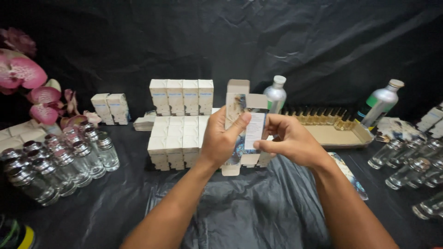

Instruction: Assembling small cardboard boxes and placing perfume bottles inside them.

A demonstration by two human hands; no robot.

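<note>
My left hand (222, 137) and my right hand (290, 139) together hold a small white cardboard box (243, 123) with a printed panel, its top and bottom flaps open. The left hand grips its left side with the thumb on the front. My right hand pinches its right side panel. The box is held above the black cloth, in front of stacked white boxes (177, 133).
Clear glass bottles with silver caps (60, 161) crowd the left; more lie at the right (410, 166). A cardboard tray of small amber vials (334, 131), two silver metal bottles (276, 94) (380, 102), pink orchids (27, 78) and flat printed cartons (350, 175) surround the work area.
</note>
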